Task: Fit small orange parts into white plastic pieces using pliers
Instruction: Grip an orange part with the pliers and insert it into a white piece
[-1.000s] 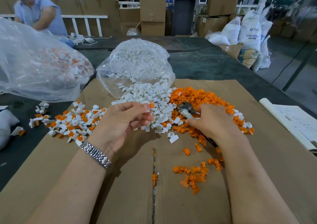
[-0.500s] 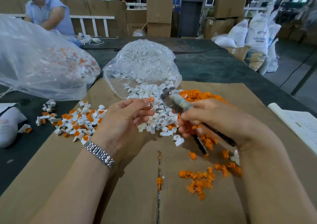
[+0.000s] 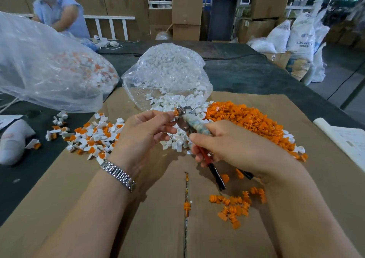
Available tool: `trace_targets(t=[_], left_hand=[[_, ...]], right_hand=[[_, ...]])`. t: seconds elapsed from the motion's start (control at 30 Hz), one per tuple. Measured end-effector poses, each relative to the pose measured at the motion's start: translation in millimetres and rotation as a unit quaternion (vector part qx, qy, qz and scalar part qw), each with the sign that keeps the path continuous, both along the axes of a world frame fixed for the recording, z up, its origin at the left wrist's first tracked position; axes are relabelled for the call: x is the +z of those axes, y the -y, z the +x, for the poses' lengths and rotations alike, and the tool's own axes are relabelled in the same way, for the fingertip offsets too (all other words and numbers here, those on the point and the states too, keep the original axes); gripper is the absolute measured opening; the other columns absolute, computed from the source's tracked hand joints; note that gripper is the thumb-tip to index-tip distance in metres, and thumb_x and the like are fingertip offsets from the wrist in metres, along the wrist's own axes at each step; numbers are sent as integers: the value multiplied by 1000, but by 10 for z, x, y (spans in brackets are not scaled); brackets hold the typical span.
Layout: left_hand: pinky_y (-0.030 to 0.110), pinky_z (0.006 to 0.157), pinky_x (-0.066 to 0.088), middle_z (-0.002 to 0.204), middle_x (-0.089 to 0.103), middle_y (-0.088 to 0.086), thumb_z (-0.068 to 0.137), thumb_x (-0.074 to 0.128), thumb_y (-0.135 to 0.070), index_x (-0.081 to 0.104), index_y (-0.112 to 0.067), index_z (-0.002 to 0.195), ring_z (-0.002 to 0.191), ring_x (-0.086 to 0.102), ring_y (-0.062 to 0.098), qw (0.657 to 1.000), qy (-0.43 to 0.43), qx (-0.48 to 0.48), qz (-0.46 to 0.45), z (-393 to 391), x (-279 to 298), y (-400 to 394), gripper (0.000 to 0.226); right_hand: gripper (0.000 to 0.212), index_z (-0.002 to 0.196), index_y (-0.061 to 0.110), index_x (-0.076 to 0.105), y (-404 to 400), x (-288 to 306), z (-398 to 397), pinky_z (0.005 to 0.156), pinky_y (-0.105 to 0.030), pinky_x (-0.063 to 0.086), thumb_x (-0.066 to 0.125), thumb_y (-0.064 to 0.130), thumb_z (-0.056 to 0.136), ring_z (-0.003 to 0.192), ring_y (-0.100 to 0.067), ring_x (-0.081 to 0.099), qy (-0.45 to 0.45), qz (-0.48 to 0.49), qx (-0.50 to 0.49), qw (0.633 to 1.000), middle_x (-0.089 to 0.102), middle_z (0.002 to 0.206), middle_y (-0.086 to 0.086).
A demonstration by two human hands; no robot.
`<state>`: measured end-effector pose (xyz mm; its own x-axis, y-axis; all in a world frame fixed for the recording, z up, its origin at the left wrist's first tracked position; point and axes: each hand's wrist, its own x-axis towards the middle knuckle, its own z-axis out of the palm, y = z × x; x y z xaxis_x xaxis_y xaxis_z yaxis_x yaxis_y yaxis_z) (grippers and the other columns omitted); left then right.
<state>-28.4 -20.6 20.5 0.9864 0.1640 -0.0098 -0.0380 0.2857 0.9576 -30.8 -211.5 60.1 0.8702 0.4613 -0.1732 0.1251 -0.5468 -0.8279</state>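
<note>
Left hand pinches a small white piece with an orange part between thumb and fingertips, above the middle of the tabletop. Right hand grips the pliers by the handles, fingers curled around them; the metal tip meets the orange part at the left fingertips. Cardboard sheet covers the near half of the tabletop. Loose orange parts lie heaped toward the right edge, white pieces spill from a clear bag at the centre, and assembled pieces lie scattered toward the left edge. A larger clear bag rests at the far left. A few orange parts lie near the front edge.
</note>
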Motion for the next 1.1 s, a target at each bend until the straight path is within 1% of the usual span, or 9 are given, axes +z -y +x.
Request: trace_targets(t=[0.23,0.4,0.57,0.63,0.73,0.87,0.93,1.0,1.1], left_hand=[[18,54,52,69,69,3,89,73,-8,70,-5,81,61,65,12,1000,7,-4,11,-4,-4,10,9],[20,59,56,68,67,5,88,73,-7,70,-4,79,63,66,15,1000,5,-5,8,-4,-22,-7,10],[22,61,57,69,68,8,90,72,-6,72,-8,73,65,68,16,1000,6,-7,4,7,-25,-10,17],[22,62,58,70,68,8,89,73,-7,72,-8,74,66,69,17,1000,7,-12,7,10,-31,-15,15],[23,63,58,72,67,8,89,73,-11,68,-5,81,67,68,17,1000,3,-17,14,19,-49,-20,11],[24,62,57,76,68,6,91,73,-14,68,-10,79,70,68,15,1000,8,0,22,33,-68,-77,13],[22,59,55,78,71,8,91,73,-14,67,-13,72,66,67,11,996,-2,40,74,37,-79,-127,19],[22,52,50,76,72,12,88,70,-13,64,-6,72,57,65,8,974,-16,113,195,50,-98,-169,19],[30,55,43,74,68,9,86,67,-19,57,-10,75,65,61,20,866,-51,237,438,74,-123,-264,17]], right_hand=[[40,80,12,61,-89,-31,-33,54,-16,50,51,42,104,54,-7,63,62,-56,-17,996,64,61,5],[46,81,4,59,-145,-30,-60,72,-46,57,52,45,103,59,-27,68,107,-89,-30,990,69,74,-19],[41,79,8,54,-208,-90,-42,70,-53,56,56,42,101,59,-27,53,105,-91,-71,988,57,72,-15],[41,81,7,55,-190,-105,-13,61,-46,57,56,42,101,53,-24,55,99,-97,-67,988,60,69,-13],[42,82,5,59,-114,-95,12,46,-23,51,55,41,102,46,-16,62,44,-50,-39,997,65,55,-3],[45,89,6,68,50,-11,50,52,-16,50,58,49,98,63,-20,73,0,-8,-27,1000,75,71,-3],[43,89,14,69,163,21,112,54,-20,51,60,55,94,63,-16,71,46,-21,-70,996,74,73,0],[42,87,19,66,256,12,211,59,-30,49,59,60,92,65,-18,65,119,-85,-119,982,71,79,-4],[39,91,18,63,339,-127,333,59,-33,42,63,57,90,69,-12,56,181,-188,-168,951,64,85,-2]])
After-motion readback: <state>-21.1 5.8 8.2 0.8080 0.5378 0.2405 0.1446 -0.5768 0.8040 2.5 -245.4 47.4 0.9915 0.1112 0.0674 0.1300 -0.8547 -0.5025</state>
